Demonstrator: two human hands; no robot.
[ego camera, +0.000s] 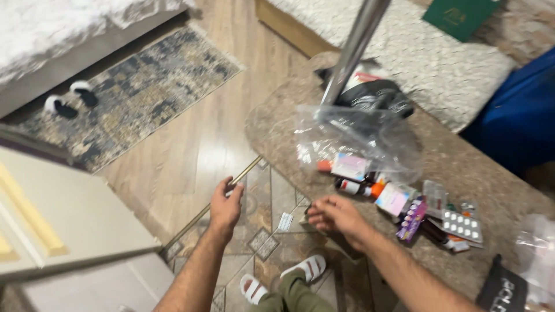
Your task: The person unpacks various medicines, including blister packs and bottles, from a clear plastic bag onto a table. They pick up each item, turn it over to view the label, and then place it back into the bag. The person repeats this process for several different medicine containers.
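Right hand (334,215) at counter edge, fingers curled, grasp unclear; medicine pile (399,199) at its 2 o'clock. Left hand (225,205) loosely curled, empty, in midair. Sorting step; next likely reach into pile.

Two hands (225,205), two medicine bottles (359,188), two blister packs (461,225), one clear plastic bag (358,136).
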